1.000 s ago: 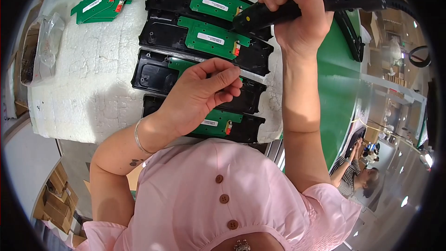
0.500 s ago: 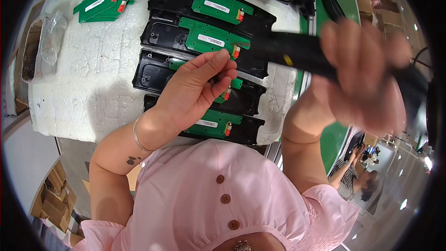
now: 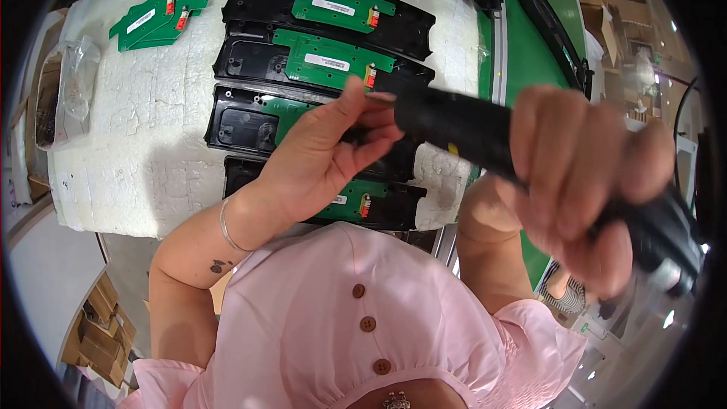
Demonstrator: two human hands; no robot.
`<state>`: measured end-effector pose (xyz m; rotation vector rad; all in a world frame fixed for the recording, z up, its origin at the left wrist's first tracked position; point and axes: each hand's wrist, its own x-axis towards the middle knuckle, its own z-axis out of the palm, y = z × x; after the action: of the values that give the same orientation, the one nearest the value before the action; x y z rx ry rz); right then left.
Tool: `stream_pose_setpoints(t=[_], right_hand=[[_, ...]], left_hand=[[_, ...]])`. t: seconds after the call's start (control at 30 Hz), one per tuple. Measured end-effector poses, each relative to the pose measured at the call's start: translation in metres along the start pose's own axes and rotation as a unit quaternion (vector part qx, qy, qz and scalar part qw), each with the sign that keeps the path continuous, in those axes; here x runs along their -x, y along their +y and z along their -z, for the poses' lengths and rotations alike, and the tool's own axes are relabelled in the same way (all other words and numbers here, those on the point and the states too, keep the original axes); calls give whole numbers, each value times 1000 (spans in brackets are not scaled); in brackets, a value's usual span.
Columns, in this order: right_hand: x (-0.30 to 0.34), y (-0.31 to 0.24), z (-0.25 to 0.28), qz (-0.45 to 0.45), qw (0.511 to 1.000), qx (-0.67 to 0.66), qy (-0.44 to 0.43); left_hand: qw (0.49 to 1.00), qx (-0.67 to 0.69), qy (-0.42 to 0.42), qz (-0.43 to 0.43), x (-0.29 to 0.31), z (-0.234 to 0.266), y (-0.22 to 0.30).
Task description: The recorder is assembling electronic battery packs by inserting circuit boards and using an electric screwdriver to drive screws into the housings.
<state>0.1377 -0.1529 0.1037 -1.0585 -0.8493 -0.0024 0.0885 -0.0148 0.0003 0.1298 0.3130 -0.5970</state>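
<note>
- Workshop clutter is lining the edges: cardboard boxes (image 3: 102, 326) are standing at lower left, and a striped garment (image 3: 566, 297) is showing at lower right.
- A white foam block (image 3: 151, 121) is serving as the work surface from upper left to centre; a green tabletop (image 3: 556, 38) is showing at upper right.
- Four black casings (image 3: 254, 0) are lying one below another at upper centre, with green circuit boards (image 3: 303, 60) sitting in them; the left arm is partly hiding the lower two.
- Loose green boards (image 3: 148, 23) are overlapping at upper left, well apart from the casings.
- The right hand (image 3: 583, 174), blurred, is grasping a black handheld tool (image 3: 462, 129) right of centre, fingers wrapping its body.
- The left hand (image 3: 307, 148) is hovering at centre, thumb and fingers bending beside the tool's nose; whether they are pinching a small part cannot be told.
- Judgement: the step in hand is apparently bringing nose and fingertips together above the casings.
- Judgement: the next move is calling for steady fingertips, careful nose alignment and clearance from the red-and-white connectors (image 3: 373, 18).
</note>
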Motion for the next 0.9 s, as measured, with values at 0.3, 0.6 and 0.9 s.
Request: stream_pose_setpoints(t=[0.3,0.6,0.9], right_hand=[[0,53,56,-76,985,98,120],[-6,59,63,-106,988,63,88],[-11,61,53,-99,989,96,60]], left_hand=[[987,-158,18,-8,3,5,-2],[977,-211,20,-10,5,13,1],[985,-135,104,-39,7,8,5]])
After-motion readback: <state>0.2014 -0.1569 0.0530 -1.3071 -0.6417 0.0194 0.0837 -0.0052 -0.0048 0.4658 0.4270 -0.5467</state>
